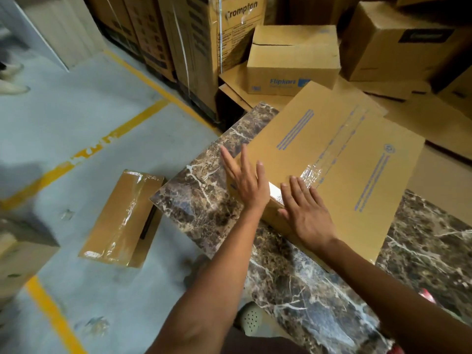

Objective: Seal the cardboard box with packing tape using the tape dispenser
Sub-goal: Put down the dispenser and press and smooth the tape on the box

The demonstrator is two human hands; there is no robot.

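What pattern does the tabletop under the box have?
Dark brown marble pattern with white veins on the tabletop, seen in the head view under the cardboard box.

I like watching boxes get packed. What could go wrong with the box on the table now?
The tape looks crinkly near the right hand, so it might peel. The cardboard box sits close to the marble table edge beside the left hand; a hard push could slide it off. No tape dispenser is in view, so more tape may have to wait.
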